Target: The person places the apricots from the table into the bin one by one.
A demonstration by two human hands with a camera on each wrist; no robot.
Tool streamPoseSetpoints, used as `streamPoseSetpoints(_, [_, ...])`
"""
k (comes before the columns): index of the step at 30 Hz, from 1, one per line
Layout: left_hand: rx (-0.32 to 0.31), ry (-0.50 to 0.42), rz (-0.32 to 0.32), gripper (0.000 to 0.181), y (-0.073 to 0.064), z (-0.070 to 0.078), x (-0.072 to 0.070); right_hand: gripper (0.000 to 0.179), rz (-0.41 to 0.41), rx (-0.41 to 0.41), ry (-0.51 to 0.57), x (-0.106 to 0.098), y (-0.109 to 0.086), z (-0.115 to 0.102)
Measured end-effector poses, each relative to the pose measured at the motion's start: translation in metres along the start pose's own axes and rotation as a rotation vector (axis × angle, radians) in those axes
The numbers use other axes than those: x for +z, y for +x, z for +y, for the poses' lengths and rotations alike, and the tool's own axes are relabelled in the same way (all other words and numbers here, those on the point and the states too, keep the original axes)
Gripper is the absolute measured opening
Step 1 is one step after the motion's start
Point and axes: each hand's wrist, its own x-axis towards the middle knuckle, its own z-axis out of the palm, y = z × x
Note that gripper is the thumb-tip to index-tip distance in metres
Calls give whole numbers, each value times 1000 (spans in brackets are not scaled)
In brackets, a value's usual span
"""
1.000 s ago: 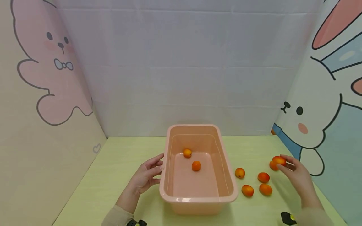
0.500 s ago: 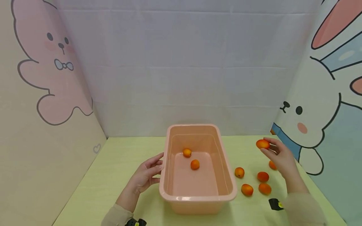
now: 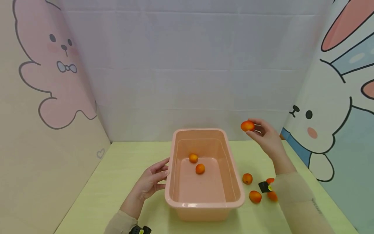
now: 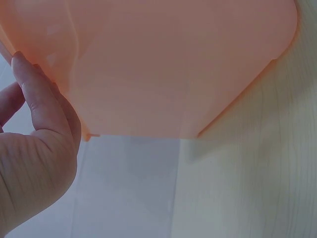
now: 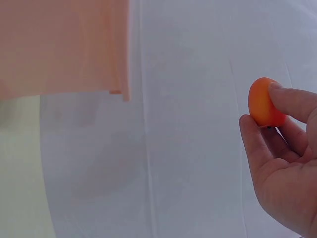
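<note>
My right hand [image 3: 267, 138] pinches a small oval orange-red fruit [image 3: 247, 126] between thumb and fingertips, raised above the table to the right of a pink plastic basin [image 3: 204, 215]. In the right wrist view, a dark spot shows at the lower end of the fruit [image 5: 266, 101]. Fairly straight fingers of my left hand [image 3: 153, 178] rest against the basin's left side, just at the rim; the left wrist view shows them along the outer wall [image 4: 148, 74]. Inside the basin lie two more fruits, one orange [image 3: 193, 158] and another [image 3: 200, 169] slightly nearer.
Several similar fruits, such as this one [image 3: 255, 197] and this orange one [image 3: 247, 178], lie on the pale table [image 3: 140, 152] right of the basin. My right sleeve [image 3: 295, 188] partly covers others. A white sheet [image 3: 187, 71] hangs behind; cartoon-printed panels stand at both sides.
The right hand has lifted the fruit off the table and carried it up and left toward the basin. One fruit inside the basin has rolled slightly left. The left hand has stayed put.
</note>
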Motion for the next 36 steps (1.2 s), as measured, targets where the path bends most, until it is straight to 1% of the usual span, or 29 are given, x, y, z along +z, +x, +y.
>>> streamPoseSetpoints(5, [-1,2,-3,65,0,1,0,49,-50,-31,-4,13,21,-30])
streamPoseSetpoints(9, [-2,0,-4,64,1,2,0,47,-90,-52,59,28,37,-50])
streamPoseSetpoints(15, [-5,0,-5,64,2,2,0,46,-146,-86,136,55,55,-70])
streamPoseSetpoints(20, [-6,3,-5,64,2,1,1,45,-203,-71,208,79,61,-83])
streamPoseSetpoints(24, [-10,1,-1,64,1,1,1,43,-226,-40,218,101,63,-84])
streamPoseSetpoints(28, [-12,-1,-2,64,1,0,1,43,-248,-15,185,124,64,-76])
streamPoseSetpoints(30, [-11,3,-4,64,1,0,0,43,-268,4,197,135,64,-71])
streamPoseSetpoints(36, [3,-3,-34,65,0,-2,-1,43,-297,50,190,162,62,-60])
